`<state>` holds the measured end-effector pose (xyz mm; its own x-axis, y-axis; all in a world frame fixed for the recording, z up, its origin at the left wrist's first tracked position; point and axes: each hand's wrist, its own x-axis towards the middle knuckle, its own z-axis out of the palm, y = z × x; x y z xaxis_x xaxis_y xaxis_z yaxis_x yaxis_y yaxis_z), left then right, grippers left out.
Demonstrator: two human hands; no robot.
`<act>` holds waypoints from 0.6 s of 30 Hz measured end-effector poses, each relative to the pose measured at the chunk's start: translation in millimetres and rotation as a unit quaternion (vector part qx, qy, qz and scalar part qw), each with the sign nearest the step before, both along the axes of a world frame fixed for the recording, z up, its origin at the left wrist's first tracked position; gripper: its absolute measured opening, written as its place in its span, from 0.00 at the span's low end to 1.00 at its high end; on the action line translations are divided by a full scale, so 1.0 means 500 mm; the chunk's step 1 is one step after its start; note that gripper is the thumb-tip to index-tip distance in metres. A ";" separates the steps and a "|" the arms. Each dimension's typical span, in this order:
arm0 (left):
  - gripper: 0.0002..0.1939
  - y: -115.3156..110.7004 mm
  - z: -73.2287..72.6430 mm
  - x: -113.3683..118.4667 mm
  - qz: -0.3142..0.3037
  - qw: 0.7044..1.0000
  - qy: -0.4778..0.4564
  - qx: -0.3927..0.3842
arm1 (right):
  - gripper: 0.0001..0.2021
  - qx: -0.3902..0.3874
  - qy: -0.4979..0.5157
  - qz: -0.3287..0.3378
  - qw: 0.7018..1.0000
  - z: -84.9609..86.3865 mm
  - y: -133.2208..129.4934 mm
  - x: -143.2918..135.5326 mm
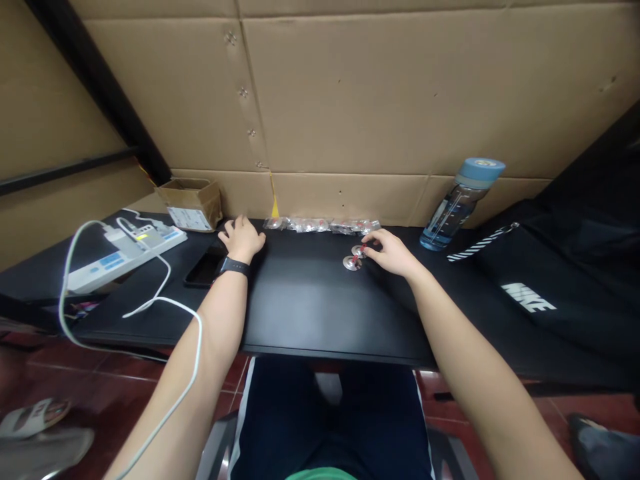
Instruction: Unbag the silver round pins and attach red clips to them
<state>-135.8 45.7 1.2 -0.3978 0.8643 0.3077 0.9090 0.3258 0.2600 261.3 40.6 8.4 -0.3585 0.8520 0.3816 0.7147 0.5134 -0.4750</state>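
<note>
Two small shiny round metal discs with red parts lie near the middle of the black table; the nearer disc (352, 263) is just left of the farther disc (359, 251). My right hand (387, 251) has its thumb and fingers pinched at the red part of the farther disc. My left hand (241, 238), with a dark watch on the wrist, rests on the table with its fingers spread and nothing in it. Along the back edge runs a row of small clear packets (320, 225) with metal and red bits inside.
A black phone (203, 268) lies beside my left wrist. Farther left are a power strip (125, 257) with white cables and an open cardboard box (193, 203). On the right stand a blue-lidded bottle (457, 203) and a black bag (565, 267). One white cable crosses my left forearm.
</note>
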 end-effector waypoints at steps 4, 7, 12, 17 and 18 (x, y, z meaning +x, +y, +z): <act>0.31 -0.001 -0.001 -0.004 0.005 1.000 0.019 0.009 | 0.09 -0.002 -0.009 -0.005 1.000 0.000 0.002 0.005; 0.28 0.001 -0.009 -0.005 0.011 0.999 0.010 -0.044 | 0.09 -0.008 -0.018 0.005 1.000 0.000 0.003 0.007; 0.34 -0.014 0.005 0.022 0.001 1.000 0.013 -0.014 | 0.10 -0.005 -0.014 0.012 1.000 -0.004 0.005 0.010; 0.23 -0.052 0.048 0.078 -0.106 0.993 0.049 0.030 | 0.11 -0.001 -0.012 0.007 1.000 -0.005 0.008 0.015; 0.20 -0.058 0.053 0.090 -0.148 0.987 0.052 0.018 | 0.10 -0.001 -0.014 0.008 1.000 -0.004 0.008 0.016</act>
